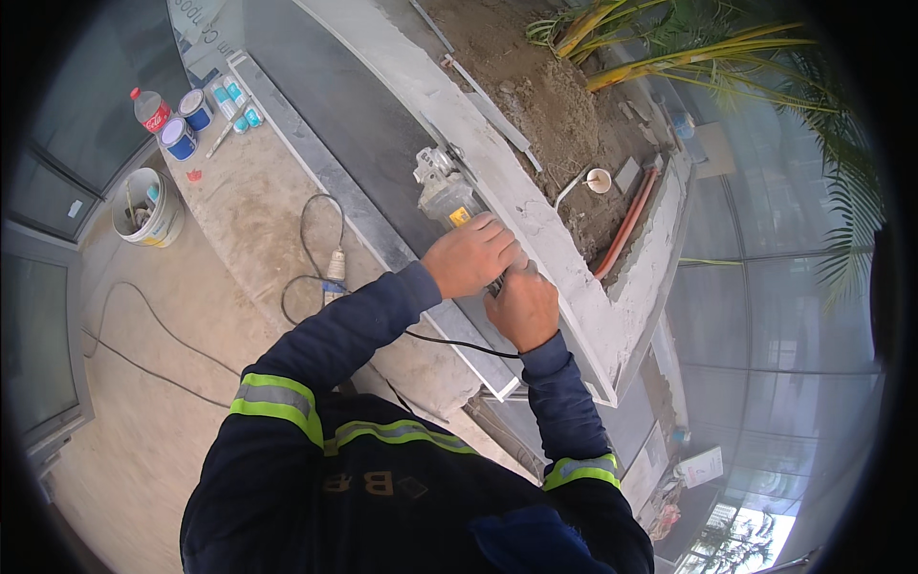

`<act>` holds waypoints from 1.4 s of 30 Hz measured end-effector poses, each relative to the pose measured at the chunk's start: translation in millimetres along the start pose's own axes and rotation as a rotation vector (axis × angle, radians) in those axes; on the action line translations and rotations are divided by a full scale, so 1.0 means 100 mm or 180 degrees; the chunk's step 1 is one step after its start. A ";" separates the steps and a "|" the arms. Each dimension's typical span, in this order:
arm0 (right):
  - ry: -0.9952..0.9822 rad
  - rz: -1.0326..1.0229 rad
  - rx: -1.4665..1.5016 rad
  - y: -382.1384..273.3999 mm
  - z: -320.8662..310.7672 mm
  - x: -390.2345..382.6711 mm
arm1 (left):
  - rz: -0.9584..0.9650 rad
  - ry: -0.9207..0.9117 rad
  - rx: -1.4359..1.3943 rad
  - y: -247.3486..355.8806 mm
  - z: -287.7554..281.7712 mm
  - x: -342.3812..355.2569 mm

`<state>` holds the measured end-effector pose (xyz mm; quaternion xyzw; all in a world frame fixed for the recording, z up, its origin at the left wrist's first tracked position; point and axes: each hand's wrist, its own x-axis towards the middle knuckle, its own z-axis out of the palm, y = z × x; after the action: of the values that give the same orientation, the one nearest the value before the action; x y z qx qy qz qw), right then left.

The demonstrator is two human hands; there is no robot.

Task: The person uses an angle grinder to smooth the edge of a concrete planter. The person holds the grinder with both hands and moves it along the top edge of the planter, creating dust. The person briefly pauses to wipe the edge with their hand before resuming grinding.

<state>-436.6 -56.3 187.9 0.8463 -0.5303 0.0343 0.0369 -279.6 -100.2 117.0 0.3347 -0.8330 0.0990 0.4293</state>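
Observation:
A dusty grey angle grinder (443, 194) lies against the dark stone slab (363, 124) on the side of a concrete planter wall (535, 220). My left hand (470, 254) wraps over the grinder's body. Just behind it, my right hand (522, 306) closes on the grinder's rear handle. A black power cord (459, 344) runs from the tool under my forearms. The disc end points up the slab, away from me; the disc itself is hidden.
Soil (545, 96), an orange pipe (626, 225) and palm fronds (688, 53) fill the planter. On the floor lie a cable with a plug (332, 266), a white bucket (148, 209), two blue-lidded tins (186, 122), a red-capped bottle (150, 109) and sealant tubes (237, 103).

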 end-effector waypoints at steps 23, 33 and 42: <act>-0.0018 -0.0024 -0.0016 -0.04 -0.04 0.06 | -0.0134 -0.0214 -0.0464 -0.04 -0.01 0.00; -0.0060 -0.0124 0.0019 -0.09 0.30 0.53 | -0.0226 -0.0277 -0.0349 -0.53 0.04 -0.07; -0.0194 0.0133 -0.0040 0.07 0.01 -0.06 | -0.0053 -0.0123 -0.0299 0.07 0.06 -0.01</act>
<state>-445.9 -54.1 186.1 0.8355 -0.5489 0.0059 0.0253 -287.8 -97.1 113.6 0.3230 -0.8420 0.0496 0.4292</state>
